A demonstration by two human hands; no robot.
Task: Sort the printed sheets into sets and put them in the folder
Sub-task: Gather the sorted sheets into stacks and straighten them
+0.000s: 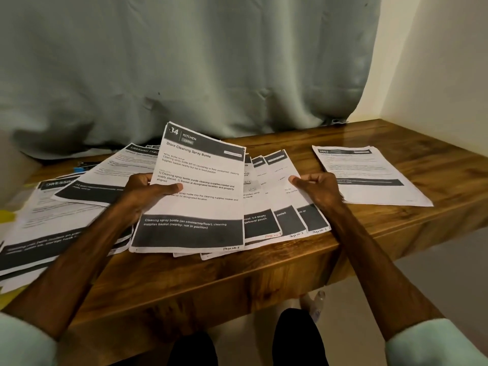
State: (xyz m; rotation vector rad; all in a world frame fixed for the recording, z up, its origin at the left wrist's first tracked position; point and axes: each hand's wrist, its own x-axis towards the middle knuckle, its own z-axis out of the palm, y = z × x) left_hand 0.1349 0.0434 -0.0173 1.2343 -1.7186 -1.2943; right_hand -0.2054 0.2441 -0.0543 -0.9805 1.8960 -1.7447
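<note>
My left hand (144, 192) grips the left edge of a printed sheet (198, 207) headed "Kitchen, Store Cleaning Spray Bottle", thumb on its face, with the sheet's top lifted. Beneath it several similar sheets (287, 207) are fanned out to the right on the wooden table (264, 270). My right hand (315, 186) pinches the right edge of the outermost fanned sheet. A separate small stack of sheets (369, 175) lies at the right. More sheets headed "Dressing" (66, 207) are spread at the left. The yellow bits (6, 215) at the far left edge may be a folder; I cannot tell.
A grey-green curtain (184, 70) hangs behind the table and touches its back edge. A cream wall (443, 75) closes the right side. A small blue object (79, 169) lies at the back left. The table's front edge runs just before my knees.
</note>
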